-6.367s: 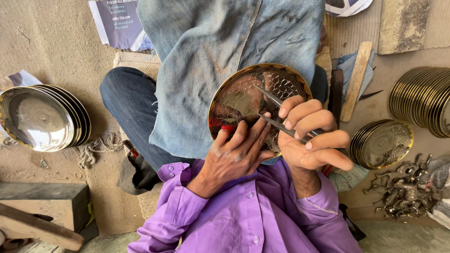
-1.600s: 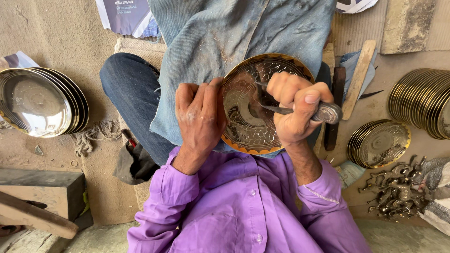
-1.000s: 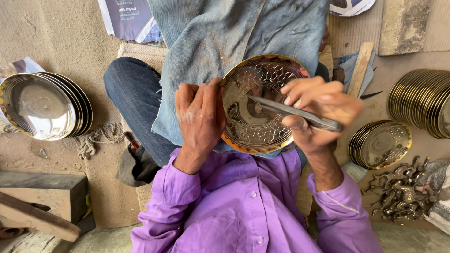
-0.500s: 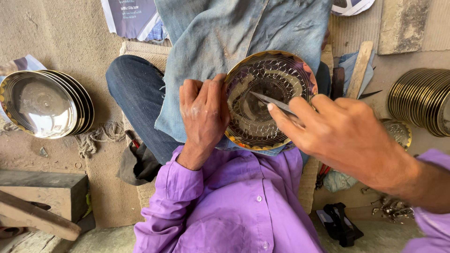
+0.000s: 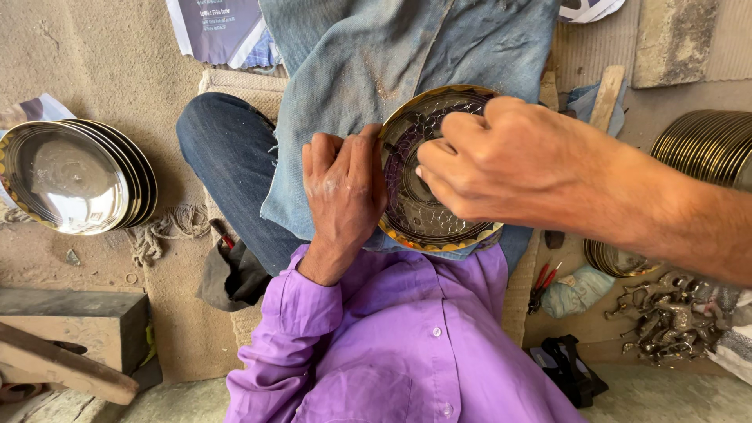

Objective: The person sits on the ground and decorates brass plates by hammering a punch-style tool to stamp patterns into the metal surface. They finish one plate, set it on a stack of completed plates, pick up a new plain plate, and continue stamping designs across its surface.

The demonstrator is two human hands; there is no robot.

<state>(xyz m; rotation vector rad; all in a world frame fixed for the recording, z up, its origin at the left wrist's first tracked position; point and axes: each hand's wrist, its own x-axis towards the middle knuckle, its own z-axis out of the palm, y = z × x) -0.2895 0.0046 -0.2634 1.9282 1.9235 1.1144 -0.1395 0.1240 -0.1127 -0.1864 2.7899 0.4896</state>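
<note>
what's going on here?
A seated person in a purple shirt works on an engraved metal plate resting on denim cloth over the lap. The left hand grips the plate's left rim. The right hand hovers closed over the plate; any tool in it is hidden. Stacked plates lie on the floor to the left, more to the right.

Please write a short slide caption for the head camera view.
Left hand steadies a patterned metal plate on the lap while the right hand hovers over it.
</note>
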